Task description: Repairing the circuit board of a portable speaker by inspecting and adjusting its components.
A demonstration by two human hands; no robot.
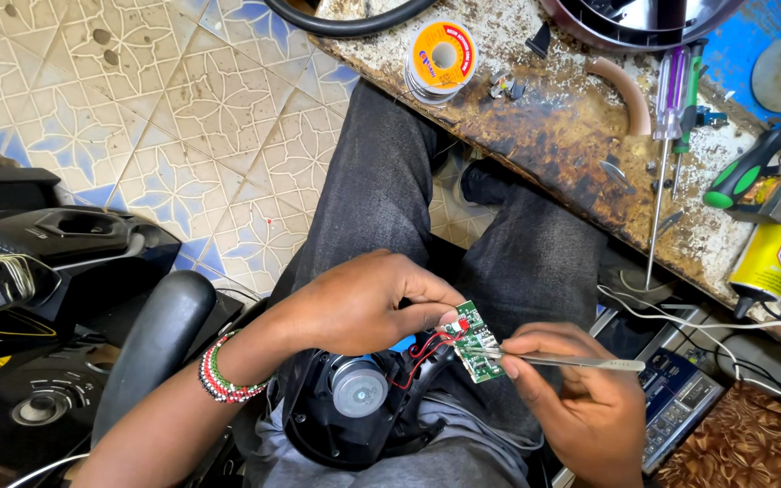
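Circuit board (475, 347), light and probably fragile, sits pinched edgewise in left hand (363, 303); right hand (580, 389) grips tweezers (571, 361).

Bright, even daylight throughout, soft and without hard-edged shadows. Strongest on the pale floor tiles (183, 136) left of the table (535, 117), which look slightly washed out. Small glints on the tweezers (580, 362) and on the solder spool (441, 60) lying on the table. Deep shade under the table edge and around the black speaker (354, 398) below it, detail lost there. Sharp at centre, circuit board (474, 343) crisp. Wide-angle bending toward the corners, tile lines curved. Slight softness at far right of the table.
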